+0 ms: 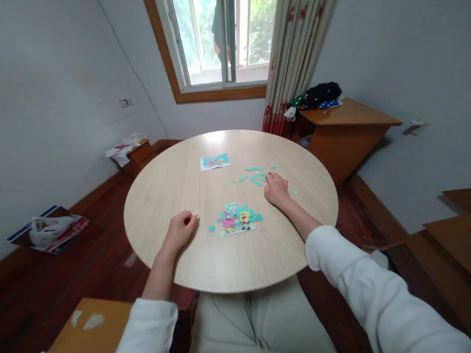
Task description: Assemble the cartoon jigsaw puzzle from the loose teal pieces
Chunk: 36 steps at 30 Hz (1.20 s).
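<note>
We are noting the right hand (276,189), fingers flat, gripping nothing, touching loose puzzle pieces (253,175) at ten o'clock; the left hand (179,229) is resting curled.

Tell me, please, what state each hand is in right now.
Left hand: fingers curled shut, resting on the round table, nothing visible inside.
Right hand: open, palm down, touching the loose puzzle pieces.

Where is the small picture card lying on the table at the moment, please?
In the head view the card lies flat on the far half of the round table, left of the loose turquoise pieces and beyond the part-built puzzle.
</note>
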{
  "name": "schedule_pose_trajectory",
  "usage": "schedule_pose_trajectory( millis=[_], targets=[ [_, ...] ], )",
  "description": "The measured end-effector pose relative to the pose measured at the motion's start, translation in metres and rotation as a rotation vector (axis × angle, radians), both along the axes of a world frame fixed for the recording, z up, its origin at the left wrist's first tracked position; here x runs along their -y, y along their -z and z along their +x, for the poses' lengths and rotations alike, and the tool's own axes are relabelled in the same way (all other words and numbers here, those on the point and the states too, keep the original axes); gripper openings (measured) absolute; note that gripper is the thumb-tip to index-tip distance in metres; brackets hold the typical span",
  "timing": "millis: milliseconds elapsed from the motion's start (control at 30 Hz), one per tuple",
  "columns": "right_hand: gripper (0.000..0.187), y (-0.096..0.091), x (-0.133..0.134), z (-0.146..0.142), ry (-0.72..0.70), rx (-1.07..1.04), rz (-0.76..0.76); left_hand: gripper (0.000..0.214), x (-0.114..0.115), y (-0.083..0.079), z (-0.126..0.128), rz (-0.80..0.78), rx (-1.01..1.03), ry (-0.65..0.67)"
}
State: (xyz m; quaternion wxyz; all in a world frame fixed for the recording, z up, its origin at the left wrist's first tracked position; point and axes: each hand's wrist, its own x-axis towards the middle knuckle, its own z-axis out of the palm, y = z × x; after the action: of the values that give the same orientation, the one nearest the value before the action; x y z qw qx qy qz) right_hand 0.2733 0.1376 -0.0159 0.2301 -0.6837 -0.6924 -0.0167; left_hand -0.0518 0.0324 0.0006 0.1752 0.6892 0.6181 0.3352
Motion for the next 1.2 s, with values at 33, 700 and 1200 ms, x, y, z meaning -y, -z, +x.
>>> schedule_pose_trajectory(
  millis=[33,700,1200],
  targets=[
    [0.043,0.0,-0.004,0.002,0.019,0.002,0.004,0.032,0.0,0.0,0.0,0.0,-0.001,0.001],
    [0.022,-0.004,-0.014,0.01,-0.214,0.061,0.227,0.032,0.0,-0.002,0.001,-0.014,0.0,-0.001],
    [0.022,-0.01,-0.009,0.008,-0.2,0.05,0.149,0.032,0.0,-0.002,0.0,-0.005,-0.006,-0.003]
  ],
)
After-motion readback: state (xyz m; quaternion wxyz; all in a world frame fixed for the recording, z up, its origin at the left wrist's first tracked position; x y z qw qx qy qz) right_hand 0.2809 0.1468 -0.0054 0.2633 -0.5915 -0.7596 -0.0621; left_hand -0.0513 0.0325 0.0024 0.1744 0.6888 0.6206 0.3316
